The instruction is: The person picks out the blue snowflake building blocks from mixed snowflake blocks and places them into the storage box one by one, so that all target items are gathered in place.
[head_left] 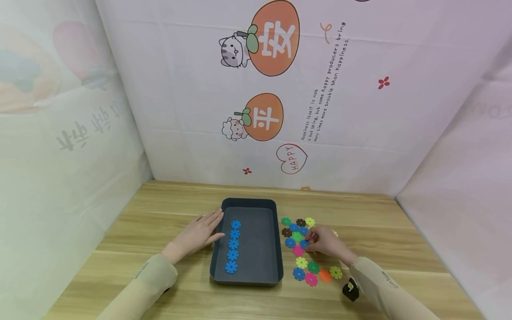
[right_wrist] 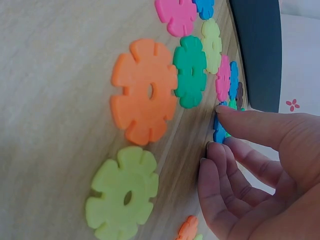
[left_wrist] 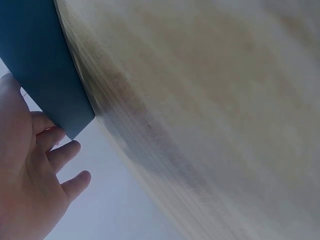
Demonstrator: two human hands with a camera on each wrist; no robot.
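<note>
Here, the left hand lies with loose fingers on the left edge of the tray; right of it, the right hand pinches a blue flower.

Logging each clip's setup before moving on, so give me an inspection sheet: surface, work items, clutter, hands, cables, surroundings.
Surface: wood-grain table
Work items: dark tray holding five blue discs in a column; mixed-colour discs lie to its right
Clutter: black item beside the right sleeve, perhaps the wrist camera
Hands: left hand rests on the tray's left edge; right hand pinches a blue disc
Cables: nothing seen
Surroundings: white printed sheeting behind and on both sides
</note>
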